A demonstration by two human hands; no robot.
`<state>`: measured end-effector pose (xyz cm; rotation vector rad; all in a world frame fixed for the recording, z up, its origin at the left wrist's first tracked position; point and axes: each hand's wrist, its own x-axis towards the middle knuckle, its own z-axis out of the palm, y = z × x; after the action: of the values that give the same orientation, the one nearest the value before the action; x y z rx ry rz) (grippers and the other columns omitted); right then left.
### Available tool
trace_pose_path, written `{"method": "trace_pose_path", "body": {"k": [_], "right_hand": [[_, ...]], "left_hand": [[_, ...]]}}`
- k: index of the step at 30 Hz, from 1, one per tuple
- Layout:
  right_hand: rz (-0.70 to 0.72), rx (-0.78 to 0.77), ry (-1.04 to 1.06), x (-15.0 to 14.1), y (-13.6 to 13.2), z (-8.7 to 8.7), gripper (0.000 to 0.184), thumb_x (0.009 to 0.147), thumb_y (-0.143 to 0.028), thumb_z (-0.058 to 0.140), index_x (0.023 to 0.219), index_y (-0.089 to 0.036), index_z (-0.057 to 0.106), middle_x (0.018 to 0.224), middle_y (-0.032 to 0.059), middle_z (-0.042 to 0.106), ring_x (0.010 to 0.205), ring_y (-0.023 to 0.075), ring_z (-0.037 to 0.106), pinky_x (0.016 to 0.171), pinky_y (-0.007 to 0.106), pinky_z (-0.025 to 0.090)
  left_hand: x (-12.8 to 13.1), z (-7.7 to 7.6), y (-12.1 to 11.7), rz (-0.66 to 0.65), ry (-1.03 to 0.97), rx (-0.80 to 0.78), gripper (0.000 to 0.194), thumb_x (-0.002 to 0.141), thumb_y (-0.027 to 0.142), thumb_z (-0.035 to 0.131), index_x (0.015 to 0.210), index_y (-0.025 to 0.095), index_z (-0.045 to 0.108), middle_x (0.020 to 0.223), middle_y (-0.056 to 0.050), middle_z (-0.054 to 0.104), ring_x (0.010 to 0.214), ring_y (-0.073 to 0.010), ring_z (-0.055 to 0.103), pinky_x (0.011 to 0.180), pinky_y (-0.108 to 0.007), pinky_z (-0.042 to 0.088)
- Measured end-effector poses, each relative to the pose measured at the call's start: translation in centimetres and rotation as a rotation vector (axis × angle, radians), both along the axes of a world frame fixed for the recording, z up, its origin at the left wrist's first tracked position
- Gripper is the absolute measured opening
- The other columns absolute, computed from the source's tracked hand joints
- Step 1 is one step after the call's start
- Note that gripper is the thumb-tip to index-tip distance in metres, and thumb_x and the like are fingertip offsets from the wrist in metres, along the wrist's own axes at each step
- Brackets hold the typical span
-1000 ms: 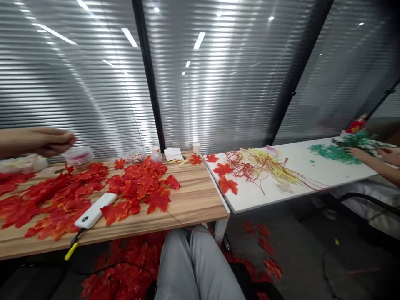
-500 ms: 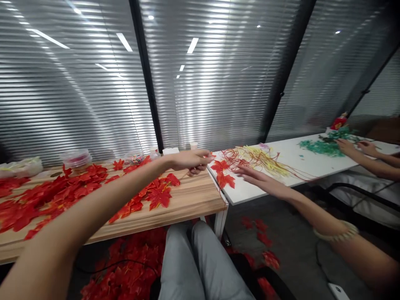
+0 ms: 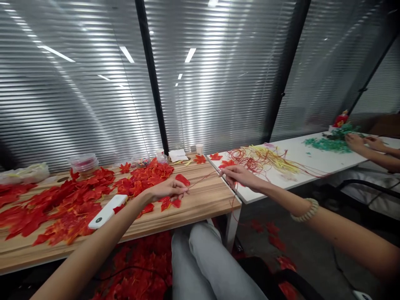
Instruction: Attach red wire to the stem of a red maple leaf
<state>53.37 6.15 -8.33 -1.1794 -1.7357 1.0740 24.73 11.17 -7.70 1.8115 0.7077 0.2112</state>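
A: From your far left, a plastic bag [image 3: 25, 173] and stacked clear tubs [image 3: 83, 163] sit at the back of the wood counter [image 3: 200, 204], with red leaves [image 3: 70, 204] spread in front

B: Next comes a white device [image 3: 108, 211], then a 2nd heap [image 3: 146, 175] of leaves. Where is your left hand [image 3: 173, 190]?

A: Just right of that device, over the same counter. Its grip is narrow, thumb and fingers pinched on a thin red cord [image 3: 203, 178]

B: And the cord?

A: It slants up between your 2 hands into your right hand [image 3: 236, 174], near the seam with the white counter [image 3: 315, 160]. That grip is narrow too, fingertips pinched on the cord, and a beaded bracelet [image 3: 309, 212] rings your wrist

B: Beyond it lie a tangle of red cords [image 3: 245, 161] and yellow strips [image 3: 268, 158]. At your far right, another person's hands [image 3: 354, 141] are at some green pieces [image 3: 325, 145]
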Motion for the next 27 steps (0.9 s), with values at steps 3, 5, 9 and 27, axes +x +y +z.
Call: {"method": "trace_pose_path", "body": {"k": [3, 5, 9, 27], "right_hand": [[0.027, -0.104, -0.009, -0.8, 2.1, -1.2, 0.04, 0.074, -0.05, 0.055, 0.078, -0.01, 0.06, 0.056, -0.0015, 0.049, 0.05, 0.007, 0.046, 0.049, 0.02, 0.037], [0.104, -0.197, 0.02, -2.1, 3.8, -2.0, 0.039, 0.069, -0.048, 0.061, 0.078, -0.01, 0.061, 0.06, -0.0011, 0.049, 0.052, 0.0069, 0.046, 0.052, 0.021, 0.039], [0.303, -0.292, -0.059, -5.1, 7.1, -3.2, 0.04, 0.068, -0.049, 0.062, 0.081, -0.011, 0.063, 0.053, -0.0045, 0.042, 0.046, 0.0048, 0.036, 0.044, 0.018, 0.028], [0.191, -0.114, 0.032, 0.8, 12.6, -6.2, 0.034, 0.067, -0.037, 0.064, 0.089, -0.011, 0.066, 0.079, 0.0085, 0.067, 0.054, 0.0086, 0.049, 0.049, 0.02, 0.034]], "left_hand": [[-1.6, -1.5, 1.0, 0.112, -0.05, 0.039, 0.037, 0.073, 0.048, 0.053, 0.076, 0.012, 0.058, 0.054, 0.003, 0.051, 0.039, -0.0042, 0.036, 0.041, -0.019, 0.025], [-2.2, -2.5, 1.9, 0.208, -0.06, 0.072, 0.039, 0.073, 0.051, 0.051, 0.078, 0.013, 0.056, 0.052, 0.004, 0.05, 0.037, -0.0046, 0.035, 0.038, -0.019, 0.024], [-2.9, -4.9, 3.7, 0.311, -0.031, 0.138, 0.044, 0.074, 0.056, 0.047, 0.084, 0.014, 0.054, 0.051, 0.004, 0.05, 0.032, -0.005, 0.033, 0.035, -0.02, 0.022], [2.9, -8.3, 6.7, 0.268, 0.229, 0.493, 0.039, 0.083, 0.043, 0.037, 0.083, 0.011, 0.06, 0.061, -0.002, 0.058, 0.054, -0.0111, 0.052, 0.052, -0.019, 0.038]]}}
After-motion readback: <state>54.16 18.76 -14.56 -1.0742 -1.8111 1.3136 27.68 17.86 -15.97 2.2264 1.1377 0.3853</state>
